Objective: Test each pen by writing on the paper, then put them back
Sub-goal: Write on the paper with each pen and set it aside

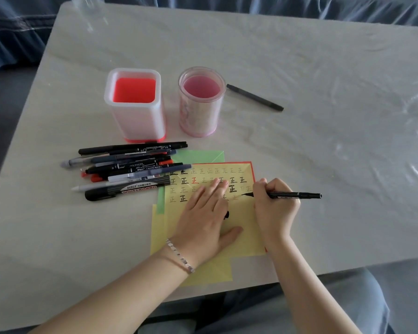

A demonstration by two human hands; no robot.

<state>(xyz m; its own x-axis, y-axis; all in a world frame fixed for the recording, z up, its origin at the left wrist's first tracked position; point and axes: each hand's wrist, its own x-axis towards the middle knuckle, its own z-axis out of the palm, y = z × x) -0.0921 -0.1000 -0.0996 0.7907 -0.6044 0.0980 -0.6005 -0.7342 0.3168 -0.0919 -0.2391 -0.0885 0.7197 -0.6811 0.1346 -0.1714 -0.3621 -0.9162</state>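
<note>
A yellow paper (246,222) with rows of written characters lies near the table's front edge, on top of green, red and other yellow sheets. My left hand (203,215) presses flat on it with fingers spread; a small black thing, perhaps a cap, peeks out beside its thumb. My right hand (275,208) grips a black pen (295,195), its tip touching the paper at the right end of the rows. A pile of several pens and markers (128,168) lies left of the paper. Two empty holders stand behind: a square white one with a red bottom (135,109) and a round pink one (200,104).
One black pen (255,97) lies alone to the right of the round holder. A clear bottle (89,8) stands at the table's far left corner. The table (323,145) is pale, with a shiny plastic cover wrinkled on its right side. Blue fabric lies behind it.
</note>
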